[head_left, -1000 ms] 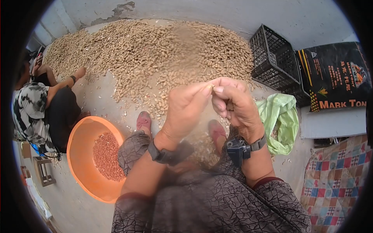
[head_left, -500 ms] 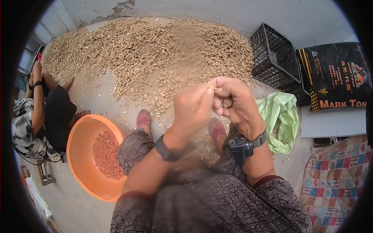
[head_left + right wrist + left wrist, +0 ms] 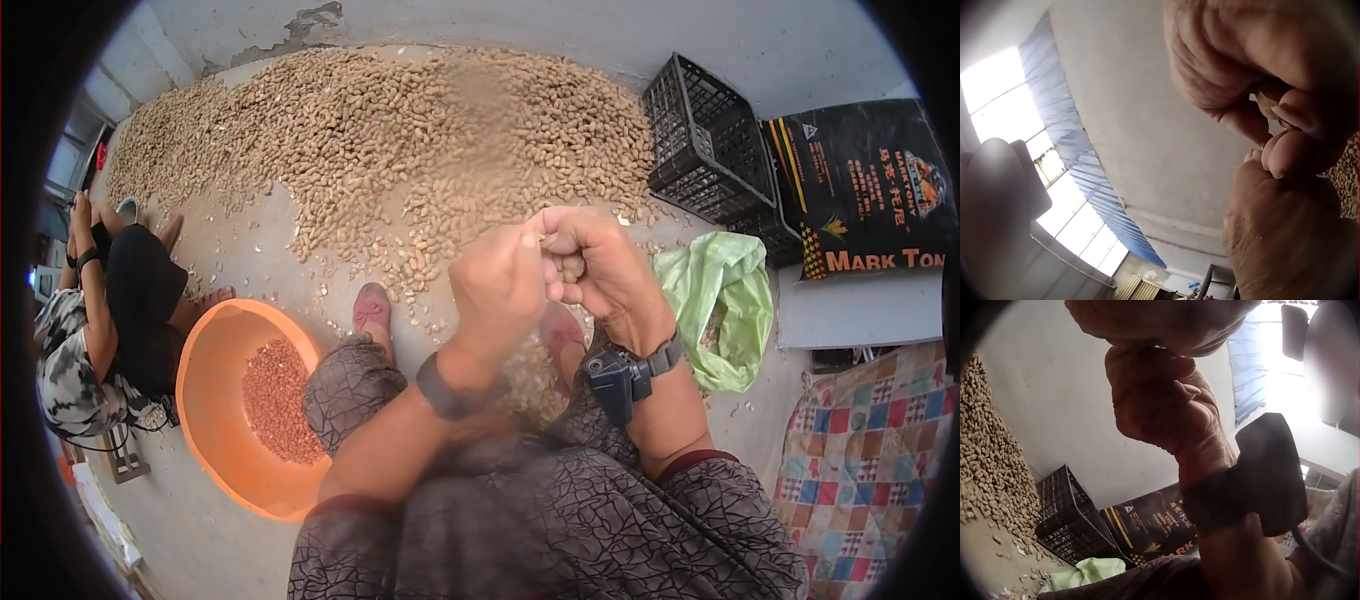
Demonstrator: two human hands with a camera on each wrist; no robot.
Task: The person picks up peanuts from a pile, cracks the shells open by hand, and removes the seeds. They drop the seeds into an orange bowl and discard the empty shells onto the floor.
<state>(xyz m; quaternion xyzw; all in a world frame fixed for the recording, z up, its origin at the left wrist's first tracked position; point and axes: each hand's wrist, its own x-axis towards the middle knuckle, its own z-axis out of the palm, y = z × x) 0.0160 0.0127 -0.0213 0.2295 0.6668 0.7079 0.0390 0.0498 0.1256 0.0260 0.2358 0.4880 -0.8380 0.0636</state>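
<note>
In front of my lap, my left hand [image 3: 495, 285] and right hand [image 3: 610, 260] meet at the fingertips. A small pale piece of peanut [image 3: 543, 240] shows where the thumbs and forefingers pinch together. Within the curled fingers of my right hand sits an unshelled peanut [image 3: 573, 267]. From the right wrist, a tan peanut shell [image 3: 1266, 105] is visible in that same hand, partly covered by fingers. The left wrist view has both hands dark against the wall, hiding what they pinch. Below them, blurred empty shells [image 3: 530, 385] lie between my feet.
A large heap of unshelled peanuts [image 3: 370, 150] spreads along the wall. At left stands an orange basin [image 3: 215, 400] with red kernels [image 3: 280, 400], beside another seated person [image 3: 75, 345]. On the right are black crates [image 3: 690, 140], a green bag [image 3: 740, 330] and a black sack [image 3: 860, 190].
My hands stay together; the left forearm has shifted slightly right, and the peanut within my right fingers now shows more. The other person has drawn a hand back from the heap, arms now raised.
</note>
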